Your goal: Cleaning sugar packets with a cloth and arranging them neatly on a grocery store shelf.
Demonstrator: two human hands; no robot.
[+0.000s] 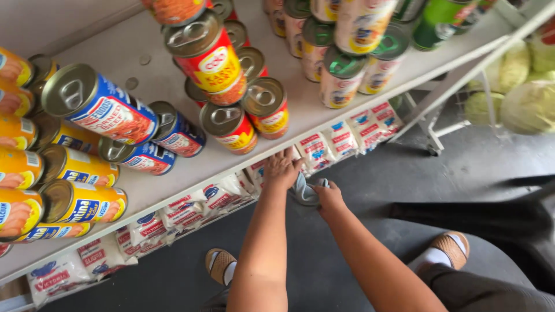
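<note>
A grey, white-printed packet (304, 189) is gripped by the right hand (328, 196), fingers closed on its edge, just below the shelf edge (191, 173). The left hand (282, 169) is laid on the packet's top, apparently half curled. Similar bags (324, 147) are ranged behind. Above, red cans (254, 115) are stacked.

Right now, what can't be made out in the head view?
- Left hand: fingertips hidden under the white shelf edge; grip unclear.
- Right hand: fingers hidden behind the grey-white plastic packet it holds.
- Lower-row white sachets with red-blue labels: upper parts covered by the shelf.
- Pale green cabbages: cut off by the right edge.
</note>
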